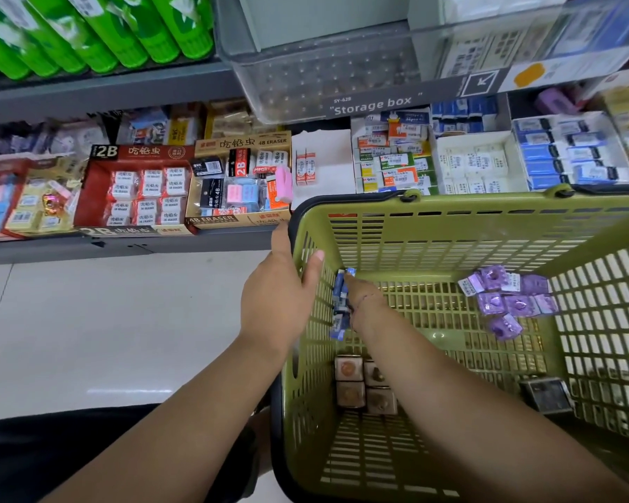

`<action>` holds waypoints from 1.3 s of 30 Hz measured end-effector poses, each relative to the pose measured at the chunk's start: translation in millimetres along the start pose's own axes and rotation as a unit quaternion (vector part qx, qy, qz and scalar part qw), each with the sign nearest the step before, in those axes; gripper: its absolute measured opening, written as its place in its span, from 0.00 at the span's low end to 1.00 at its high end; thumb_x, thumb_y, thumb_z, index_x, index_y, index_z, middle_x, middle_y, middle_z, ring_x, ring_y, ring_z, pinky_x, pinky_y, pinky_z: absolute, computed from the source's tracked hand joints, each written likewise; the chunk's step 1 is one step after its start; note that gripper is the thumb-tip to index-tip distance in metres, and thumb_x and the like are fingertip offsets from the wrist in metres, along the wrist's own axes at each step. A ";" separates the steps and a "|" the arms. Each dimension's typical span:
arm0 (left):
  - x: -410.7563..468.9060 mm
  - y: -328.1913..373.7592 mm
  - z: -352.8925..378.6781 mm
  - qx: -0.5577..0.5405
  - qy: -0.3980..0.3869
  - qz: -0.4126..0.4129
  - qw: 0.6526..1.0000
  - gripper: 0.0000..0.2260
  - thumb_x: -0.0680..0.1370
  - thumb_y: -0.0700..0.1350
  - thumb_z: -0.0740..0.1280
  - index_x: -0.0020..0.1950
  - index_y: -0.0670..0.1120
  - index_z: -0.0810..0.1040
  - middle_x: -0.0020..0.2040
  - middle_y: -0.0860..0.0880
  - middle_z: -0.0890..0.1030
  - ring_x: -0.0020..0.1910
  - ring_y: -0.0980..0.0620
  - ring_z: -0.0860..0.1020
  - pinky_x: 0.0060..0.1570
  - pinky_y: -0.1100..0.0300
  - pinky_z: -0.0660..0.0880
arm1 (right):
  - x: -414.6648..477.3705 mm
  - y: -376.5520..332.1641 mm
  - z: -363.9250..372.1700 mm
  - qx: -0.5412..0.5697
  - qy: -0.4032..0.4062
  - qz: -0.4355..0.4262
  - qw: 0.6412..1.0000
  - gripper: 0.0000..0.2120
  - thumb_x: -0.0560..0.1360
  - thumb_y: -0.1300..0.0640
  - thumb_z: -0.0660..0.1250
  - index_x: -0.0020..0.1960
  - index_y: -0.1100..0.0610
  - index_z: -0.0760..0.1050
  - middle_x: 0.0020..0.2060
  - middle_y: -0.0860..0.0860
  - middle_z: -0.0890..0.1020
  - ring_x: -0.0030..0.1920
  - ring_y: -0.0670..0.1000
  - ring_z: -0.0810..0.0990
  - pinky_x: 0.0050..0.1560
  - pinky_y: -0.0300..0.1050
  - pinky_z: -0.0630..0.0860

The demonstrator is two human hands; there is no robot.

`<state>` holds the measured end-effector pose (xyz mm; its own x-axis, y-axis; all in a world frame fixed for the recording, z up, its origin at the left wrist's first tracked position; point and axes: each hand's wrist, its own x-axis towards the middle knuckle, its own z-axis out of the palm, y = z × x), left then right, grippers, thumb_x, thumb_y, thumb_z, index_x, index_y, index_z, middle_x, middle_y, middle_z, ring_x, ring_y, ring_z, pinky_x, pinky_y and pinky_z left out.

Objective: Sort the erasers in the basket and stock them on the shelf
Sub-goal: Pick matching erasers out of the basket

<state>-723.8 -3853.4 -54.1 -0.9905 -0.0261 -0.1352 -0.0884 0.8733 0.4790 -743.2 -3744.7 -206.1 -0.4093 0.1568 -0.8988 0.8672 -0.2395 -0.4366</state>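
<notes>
Blue erasers [340, 303]: loose stack against left wall of green basket [487, 208]; likely risk, stack scatters if pinched unevenly. Right hand [365, 303] on them, grip not discernible; left hand [280, 288] clasps basket wall. Also inside: purple erasers [505, 299], brown cubes [364, 386]. Display boxes [88, 197] on shelf [124, 245] hold packed erasers

Label [376, 103] on clear storage box, 12 o'clock: "SY-63B", "Storage box". Red display carton [138, 152], 10 o'clock: "2B" on flap and front lip. Tan carton [242, 143], 11 o'clock: "4B ERASER"; black eraser pack [211, 194] inside it: "4B".
</notes>
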 end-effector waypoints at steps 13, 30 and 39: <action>-0.2 0.6 -0.4 0.000 -0.003 -0.002 1.000 0.26 0.80 0.59 0.56 0.74 0.48 0.58 0.43 0.48 0.81 0.39 0.48 0.79 0.32 0.58 0.70 | -6.0 0.7 -6.6 -0.055 -0.036 -0.019 0.998 0.22 0.76 0.50 0.68 0.64 0.62 0.73 0.55 0.60 0.80 0.50 0.57 0.79 0.59 0.53 0.76; -0.8 2.7 -1.6 0.003 -0.004 0.001 1.000 0.26 0.80 0.58 0.57 0.74 0.46 0.59 0.39 0.47 0.80 0.36 0.47 0.78 0.32 0.55 0.72 | -20.7 17.8 -44.2 -0.264 -0.138 0.045 0.954 0.24 0.77 0.52 0.67 0.69 0.60 0.68 0.37 0.55 0.74 0.34 0.52 0.70 0.37 0.42 0.70; -1.3 3.9 -3.9 0.001 -0.005 0.003 1.000 0.26 0.80 0.58 0.56 0.74 0.47 0.58 0.38 0.48 0.80 0.36 0.48 0.78 0.35 0.51 0.76 | -16.8 20.4 -15.9 -0.237 -0.096 0.036 0.966 0.29 0.76 0.52 0.68 0.71 0.65 0.65 0.65 0.61 0.74 0.59 0.56 0.77 0.62 0.52 0.73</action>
<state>-723.3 -3851.9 -48.6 -0.9900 -0.0163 -0.1401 -0.0821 0.8745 0.4780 -714.1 -3737.0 -199.3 -0.3484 -0.0362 -0.9366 0.9092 0.2299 -0.3471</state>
